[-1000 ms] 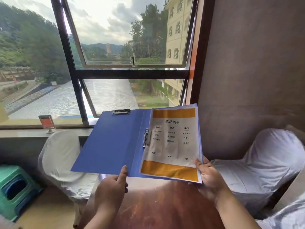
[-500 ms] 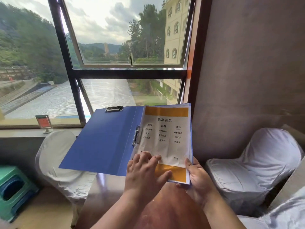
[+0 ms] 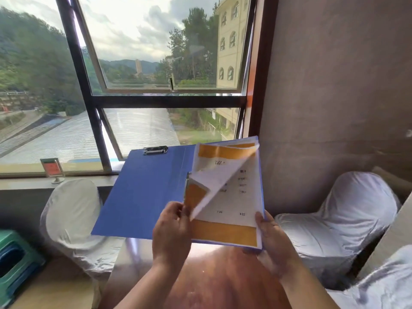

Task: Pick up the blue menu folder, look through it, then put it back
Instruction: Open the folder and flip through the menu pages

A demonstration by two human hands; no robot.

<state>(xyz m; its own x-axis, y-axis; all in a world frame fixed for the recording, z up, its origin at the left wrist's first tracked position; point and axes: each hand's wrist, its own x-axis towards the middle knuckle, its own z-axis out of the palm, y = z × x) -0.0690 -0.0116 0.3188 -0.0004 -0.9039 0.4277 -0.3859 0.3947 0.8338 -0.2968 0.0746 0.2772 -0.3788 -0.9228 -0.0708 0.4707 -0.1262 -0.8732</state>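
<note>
Your left hand (image 3: 172,226) has left the cover and now pinches the top menu page (image 3: 219,179), peeling it leftward. Your right hand (image 3: 270,239) grips the open blue menu folder (image 3: 147,192) above the table (image 3: 200,279). You're midway through browsing.

Left hand (image 3: 171,228) lifts a menu page (image 3: 217,186) in the open blue folder (image 3: 145,192); right hand (image 3: 270,239) supports it.
</note>
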